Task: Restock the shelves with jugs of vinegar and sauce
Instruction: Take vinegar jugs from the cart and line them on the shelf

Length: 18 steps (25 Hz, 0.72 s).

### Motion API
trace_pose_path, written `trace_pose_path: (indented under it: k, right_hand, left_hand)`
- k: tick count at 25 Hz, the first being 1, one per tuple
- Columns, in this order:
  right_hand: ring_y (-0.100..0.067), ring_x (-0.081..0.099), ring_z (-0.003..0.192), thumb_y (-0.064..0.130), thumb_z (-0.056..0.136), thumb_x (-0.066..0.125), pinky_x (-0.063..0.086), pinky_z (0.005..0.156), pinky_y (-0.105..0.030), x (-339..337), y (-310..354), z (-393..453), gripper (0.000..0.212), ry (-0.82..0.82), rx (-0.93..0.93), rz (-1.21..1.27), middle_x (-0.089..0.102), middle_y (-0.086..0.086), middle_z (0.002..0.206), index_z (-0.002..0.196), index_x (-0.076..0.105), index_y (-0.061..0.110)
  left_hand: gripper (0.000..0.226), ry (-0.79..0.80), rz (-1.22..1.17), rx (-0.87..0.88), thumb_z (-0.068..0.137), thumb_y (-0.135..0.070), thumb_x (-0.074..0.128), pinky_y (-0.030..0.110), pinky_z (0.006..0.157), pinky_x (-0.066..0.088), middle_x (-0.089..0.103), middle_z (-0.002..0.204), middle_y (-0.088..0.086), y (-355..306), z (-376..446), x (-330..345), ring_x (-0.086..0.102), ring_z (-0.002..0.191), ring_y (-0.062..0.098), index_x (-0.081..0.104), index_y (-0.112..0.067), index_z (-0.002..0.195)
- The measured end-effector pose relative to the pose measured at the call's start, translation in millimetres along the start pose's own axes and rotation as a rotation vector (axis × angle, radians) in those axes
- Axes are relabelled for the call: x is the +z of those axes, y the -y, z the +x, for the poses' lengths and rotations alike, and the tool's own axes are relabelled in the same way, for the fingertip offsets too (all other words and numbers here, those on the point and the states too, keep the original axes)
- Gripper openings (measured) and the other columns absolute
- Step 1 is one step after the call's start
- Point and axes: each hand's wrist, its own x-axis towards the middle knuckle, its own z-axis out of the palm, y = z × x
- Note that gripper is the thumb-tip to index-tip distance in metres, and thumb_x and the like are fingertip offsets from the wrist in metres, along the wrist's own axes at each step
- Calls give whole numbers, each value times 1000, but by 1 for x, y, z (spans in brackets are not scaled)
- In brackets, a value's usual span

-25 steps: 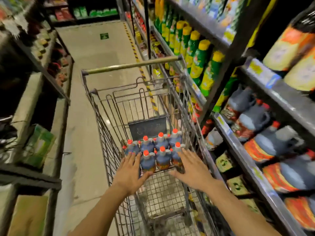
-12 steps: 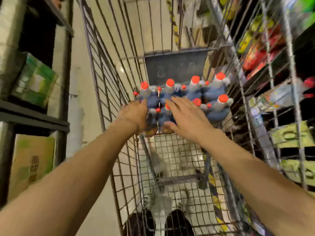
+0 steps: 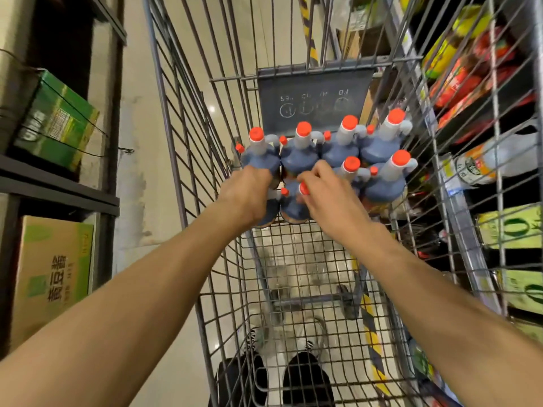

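Head view looks down into a wire shopping cart (image 3: 188, 160), both bare arms reaching into it. Left hand (image 3: 246, 195) is curled over the near-left jug (image 3: 269, 208) in a cluster of dark jugs with orange caps; its fingers wrap down around the jug's neck, gripping it. Right hand (image 3: 326, 192) sits just beside the left one, its fingers bent round the neck of the neighbouring jug (image 3: 292, 205), whose orange cap (image 3: 303, 188) peeks out under the fingertips. Beyond both hands stands a back row of four jugs (image 3: 338, 148), upright and touching one another, and to the right of the right hand two more jugs (image 3: 385, 183) stand against the cart's side. Past the back row, a dark placard (image 3: 314, 98) hangs on the cart's end wall. Left of the left arm, shelves hold a green carton (image 3: 55, 121) above a cardboard box (image 3: 53, 271). Right of the right arm, through the cart's wires, shelves (image 3: 458, 212) carry packets and bottles.
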Motion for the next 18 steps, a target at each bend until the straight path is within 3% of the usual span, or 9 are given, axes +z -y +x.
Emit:
trace_pose_path:
  k: [7, 13, 18]
  right_hand:
    - [-42, 60, 96, 6, 98, 63, 51, 78, -52, -3, -20, -69, 27, -64, 79, 210, 52, -16, 114, 124, 65, 4]
    - [-34, 62, 92, 7, 94, 71, 52, 81, -48, -5, -52, -133, 31, -76, 188, 237, 53, -6, 108, 125, 68, 10]
    - [-18, 56, 93, 11, 92, 74, 40, 85, -25, 0, -81, -161, 31, -106, 320, 336, 49, 4, 106, 123, 70, 10]
  left_hand:
    - [24, 25, 168, 150, 90, -23, 67, 43, 77, 53, 69, 111, 10, -29, -20, 1, 68, 102, 38, 67, -18, 113]
    - [22, 58, 178, 338, 91, -34, 61, 37, 67, 38, 69, 110, 8, -85, -42, 27, 66, 105, 37, 66, -19, 107]
    - [25, 0, 18, 401, 90, -40, 62, 36, 65, 36, 68, 108, 6, -109, -48, 47, 65, 102, 35, 66, -23, 107]
